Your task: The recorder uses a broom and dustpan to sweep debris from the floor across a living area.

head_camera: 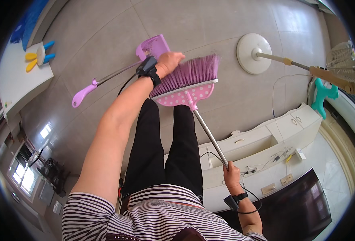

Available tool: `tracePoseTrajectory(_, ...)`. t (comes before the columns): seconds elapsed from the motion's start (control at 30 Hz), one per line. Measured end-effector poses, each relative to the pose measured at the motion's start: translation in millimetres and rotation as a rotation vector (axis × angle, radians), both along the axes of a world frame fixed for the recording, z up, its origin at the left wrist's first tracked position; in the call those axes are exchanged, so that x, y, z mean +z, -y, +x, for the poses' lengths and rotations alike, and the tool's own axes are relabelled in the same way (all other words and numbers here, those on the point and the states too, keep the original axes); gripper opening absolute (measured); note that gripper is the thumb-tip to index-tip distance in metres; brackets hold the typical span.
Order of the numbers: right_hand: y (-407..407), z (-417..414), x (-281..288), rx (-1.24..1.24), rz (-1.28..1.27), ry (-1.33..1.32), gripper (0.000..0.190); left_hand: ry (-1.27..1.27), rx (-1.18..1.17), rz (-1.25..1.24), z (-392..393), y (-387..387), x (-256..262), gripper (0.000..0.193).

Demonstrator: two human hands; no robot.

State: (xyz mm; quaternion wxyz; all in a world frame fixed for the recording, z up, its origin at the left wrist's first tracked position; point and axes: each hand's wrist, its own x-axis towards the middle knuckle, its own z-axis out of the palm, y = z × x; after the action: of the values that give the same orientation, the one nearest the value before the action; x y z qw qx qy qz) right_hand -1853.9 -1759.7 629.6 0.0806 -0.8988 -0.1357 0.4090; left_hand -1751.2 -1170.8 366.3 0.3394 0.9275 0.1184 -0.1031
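A broom with purple bristles point(192, 70) and a pink polka-dot head point(179, 95) is raised in front of my legs, bristles pointing away from me. My right hand point(232, 175) grips its metal handle point(211, 134) low on the right. My left hand point(169, 61) is at the bristle tips, fingers bent and slightly blurred; whether they pinch any strands is unclear. Behind that hand, a purple dustpan point(159, 45) sits on the tiled floor with dark debris in it. Its long handle ends in a purple grip point(84, 95) to the left.
A standing fan's round white base point(254, 53) is on the floor at right. White TV cabinet point(288, 128) with cables runs along the right, below it a television point(288, 205). At left are a white table point(21, 78) and a small stool with coloured legs point(41, 55).
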Motion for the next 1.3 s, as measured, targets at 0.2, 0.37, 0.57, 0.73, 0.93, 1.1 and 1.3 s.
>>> tracePoseTrajectory(0.2,13.6,7.6,2.9,0.037,-0.064,0.064,0.021,-0.022,0.297,-0.167,20.2,-39.8,-16.4,0.032)
tracePoseTrajectory(0.37,28.4,11.9,7.5,0.077,-0.114,0.069,0.024,0.085,1.289,-1.174,71.0,-15.7,-8.4,0.038)
tracePoseTrajectory(0.57,39.0,11.2,2.5,0.178,-0.214,0.093,0.024,0.216,1.146,-1.26,92.4,-63.8,21.9,0.039)
tracePoseTrajectory(0.73,10.7,33.2,-31.5,0.278,-0.123,0.136,0.023,-0.351,0.507,-0.9,70.0,-46.3,19.2,0.078)
tracePoseTrajectory(0.93,18.6,48.2,-25.3,0.362,-0.175,0.168,0.021,-0.298,0.044,-0.482,70.9,43.8,46.0,0.097)
tracePoseTrajectory(1.1,24.6,58.4,-20.3,0.375,-0.218,0.19,0.023,-0.251,-0.141,-0.332,79.6,53.9,67.3,0.052)
tracePoseTrajectory(1.3,12.5,63.0,-31.5,0.418,-0.223,0.244,0.016,-0.125,0.196,-0.107,58.3,25.2,-20.3,0.055)
